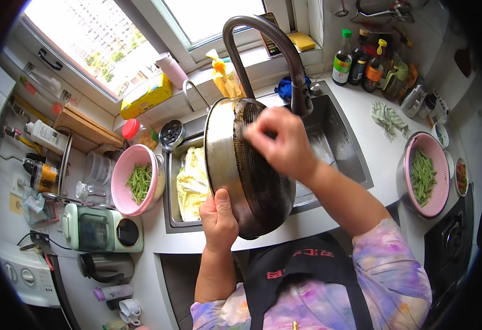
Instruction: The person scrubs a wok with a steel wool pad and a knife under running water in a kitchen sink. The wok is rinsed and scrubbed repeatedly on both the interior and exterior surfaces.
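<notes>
A large metal pan with a blackened underside is tilted up on its side over the double sink. My left hand grips its lower rim, thumb on the outer wall. My right hand is blurred, with fingers bent against the dark bottom of the pan; whether it holds something small cannot be told. Beneath, a napa cabbage lies in the left basin, partly hidden by the pan. The grey gooseneck faucet arches behind the pan, over the sink.
Pink colanders of cut green beans stand left and right. Sauce bottles and a cloth are at the back right. A yellow dispenser bottle stands behind the sink, a green-and-white appliance at left, a stove at right.
</notes>
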A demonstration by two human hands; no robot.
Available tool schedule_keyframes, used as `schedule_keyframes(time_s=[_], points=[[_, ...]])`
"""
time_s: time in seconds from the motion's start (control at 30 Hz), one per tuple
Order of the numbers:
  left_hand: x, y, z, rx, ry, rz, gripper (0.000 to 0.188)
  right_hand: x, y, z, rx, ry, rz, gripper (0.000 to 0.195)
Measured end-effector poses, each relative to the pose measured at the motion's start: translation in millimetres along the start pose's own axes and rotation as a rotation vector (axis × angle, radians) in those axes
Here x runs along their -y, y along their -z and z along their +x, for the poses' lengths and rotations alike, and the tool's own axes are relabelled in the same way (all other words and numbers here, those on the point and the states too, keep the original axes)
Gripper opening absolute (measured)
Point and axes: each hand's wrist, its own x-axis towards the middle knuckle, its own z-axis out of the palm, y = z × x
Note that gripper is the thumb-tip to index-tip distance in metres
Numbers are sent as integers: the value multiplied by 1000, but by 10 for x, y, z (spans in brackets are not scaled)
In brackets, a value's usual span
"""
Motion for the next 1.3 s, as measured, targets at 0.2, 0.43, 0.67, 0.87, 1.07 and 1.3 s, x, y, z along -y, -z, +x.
schedule_keyframes(time_s=[0.2, 0.43, 0.67, 0.87, 1.07, 1.3], points=[[-12, 69, -24, 51, 26, 14, 35, 195, 4, -125, 46, 165, -61, 17], [28, 54, -43, 15, -31, 13, 37, 138, -51, -137, 8, 138, -19, 17], [1, 101, -116, 60, -13, 65, 40, -256, -36, 121, -80, -207, 122, 19], [16, 181, -117, 30, -5, -19, 39, 87, -86, -289, -52, -10, 130, 16], [0, 174, -175, 76, -18, 34, 43, -73, -50, -30, -120, -110, 72, 14], [-57, 110, -178, 70, -6, 61, 41, 362, 40, -126, 119, 154, -92, 15]])
